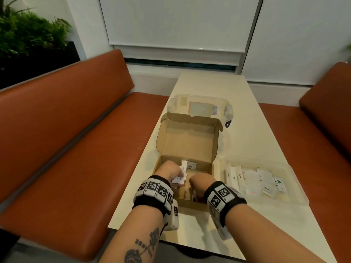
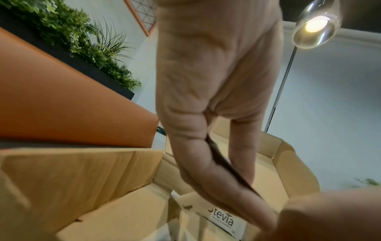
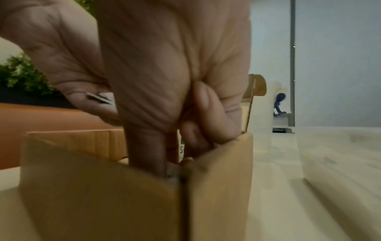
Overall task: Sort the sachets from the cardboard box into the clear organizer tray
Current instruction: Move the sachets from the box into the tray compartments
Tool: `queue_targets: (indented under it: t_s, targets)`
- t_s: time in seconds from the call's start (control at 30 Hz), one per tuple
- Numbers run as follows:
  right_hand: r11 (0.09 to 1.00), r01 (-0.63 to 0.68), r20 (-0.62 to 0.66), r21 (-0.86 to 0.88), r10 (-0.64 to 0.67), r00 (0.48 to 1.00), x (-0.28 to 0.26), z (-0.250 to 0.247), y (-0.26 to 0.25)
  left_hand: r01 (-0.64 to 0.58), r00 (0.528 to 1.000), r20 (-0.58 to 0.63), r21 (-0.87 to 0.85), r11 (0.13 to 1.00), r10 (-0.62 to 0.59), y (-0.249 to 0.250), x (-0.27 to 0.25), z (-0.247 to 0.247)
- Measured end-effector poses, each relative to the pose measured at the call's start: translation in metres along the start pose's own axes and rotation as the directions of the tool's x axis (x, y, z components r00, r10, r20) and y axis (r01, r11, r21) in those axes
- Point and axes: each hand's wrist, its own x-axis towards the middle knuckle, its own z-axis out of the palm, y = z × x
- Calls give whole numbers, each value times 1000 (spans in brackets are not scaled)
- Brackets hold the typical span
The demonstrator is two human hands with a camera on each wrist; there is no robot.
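The open cardboard box (image 1: pixel 187 147) stands mid-table with its lid up. My left hand (image 1: pixel 171 174) is inside it and grips a small bunch of white sachets (image 1: pixel 179 179); in the left wrist view one sachet shows edge-on between thumb and fingers (image 2: pixel 222 164). A stevia sachet (image 2: pixel 223 220) lies on the box floor. My right hand (image 1: pixel 199 184) reaches into the near right corner (image 3: pixel 185 179), fingers (image 3: pixel 208 114) curled; whether it holds anything is hidden. The clear organizer tray (image 1: pixel 296 194), right of the box, holds rows of sachets (image 1: pixel 250 179).
A clear plastic lid (image 1: pixel 199 107) lies behind the box. Orange benches (image 1: pixel 66 139) run along both sides of the long pale table (image 1: pixel 256 130). Plants (image 1: pixel 28 33) stand at far left. A lamp (image 2: pixel 315 24) shows in the left wrist view.
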Motion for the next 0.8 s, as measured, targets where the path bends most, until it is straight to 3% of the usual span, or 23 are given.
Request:
queue_targets:
  t_s: [0.1, 0.2, 0.27, 0.4, 0.57, 0.67, 0.8]
  targets:
    - [994, -13, -53, 107, 18, 998, -1, -2, 5, -21, 999, -32, 18, 1000, 21, 1, -3, 2]
    - [960, 13, -219, 279, 50, 974, -3, -9, 15, -125, 989, -74, 15, 992, 126, 0, -2, 4]
    - [881, 45, -305, 472, 115, 945, -7, -17, 25, -149, 987, -67, -52, 987, 146, 3, -6, 5]
    - [631, 165, -422, 758, 282, 861, -21, -30, 51, -251, 968, -22, -154, 956, 250, 16, -16, 17]
    - [318, 252, -393, 914, 540, 744, -44, -33, 97, -294, 944, 71, -254, 921, 321, 28, -23, 52]
    - [256, 252, -358, 933, 617, 700, -59, -27, 125, -288, 946, 72, -270, 919, 317, 36, -21, 85]
    - [206, 231, -310, 951, 640, 704, -76, -16, 159, -303, 934, 90, -309, 902, 345, 46, -16, 135]
